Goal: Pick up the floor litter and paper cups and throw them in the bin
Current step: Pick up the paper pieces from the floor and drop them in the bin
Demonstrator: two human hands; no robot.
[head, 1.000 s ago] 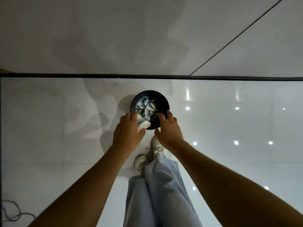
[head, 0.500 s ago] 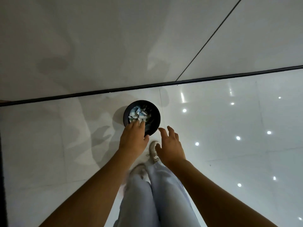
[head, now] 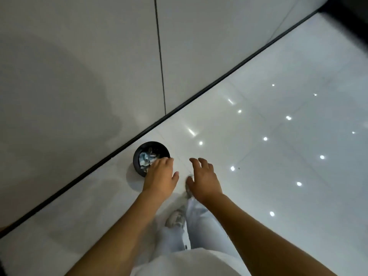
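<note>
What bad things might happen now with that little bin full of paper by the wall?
1. The bin looks packed with crumpled paper near its rim, so pieces may spill onto the floor.
2. The left hand hovers over the bin's edge; a bump might tip it.
3. The shoe is close to the bin on a shiny floor, so a step might kick it. The right hand is open and holds nothing.
</note>
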